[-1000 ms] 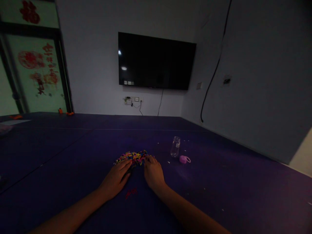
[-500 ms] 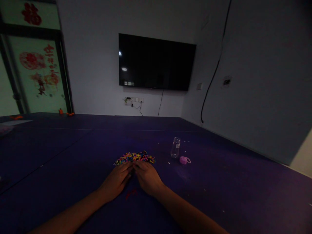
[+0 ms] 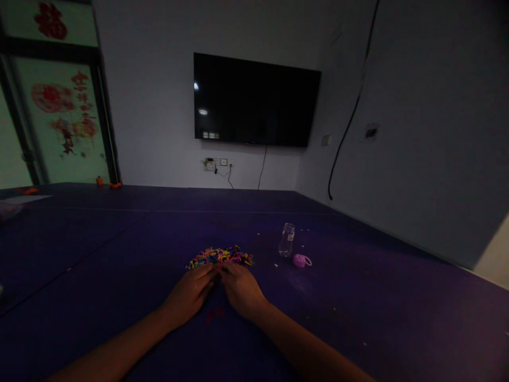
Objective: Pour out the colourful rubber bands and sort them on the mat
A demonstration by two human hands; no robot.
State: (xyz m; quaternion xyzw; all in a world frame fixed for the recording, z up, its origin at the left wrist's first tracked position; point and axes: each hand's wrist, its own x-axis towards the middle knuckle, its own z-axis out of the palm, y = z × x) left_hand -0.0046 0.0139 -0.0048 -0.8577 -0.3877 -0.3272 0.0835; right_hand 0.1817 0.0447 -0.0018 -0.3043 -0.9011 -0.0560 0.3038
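L hand (image 3: 187,293) & R hand (image 3: 243,293) by bands (image 3: 217,255), lower ctr; can't tell either grip. Bottle (image 3: 286,243), cap (image 3: 299,260) r. of ctr.

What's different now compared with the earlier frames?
The right hand has moved left along the colorful pile to meet the left hand at its near edge. Something red shows between them; whether gripped is unclear. The left hand, bottle and pink cap stayed put.

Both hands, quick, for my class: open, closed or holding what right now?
Left hand: fingers bent by the colourful pile; grip cannot be told.
Right hand: fingertips close to the left's, a reddish bit between them; grip cannot be told.
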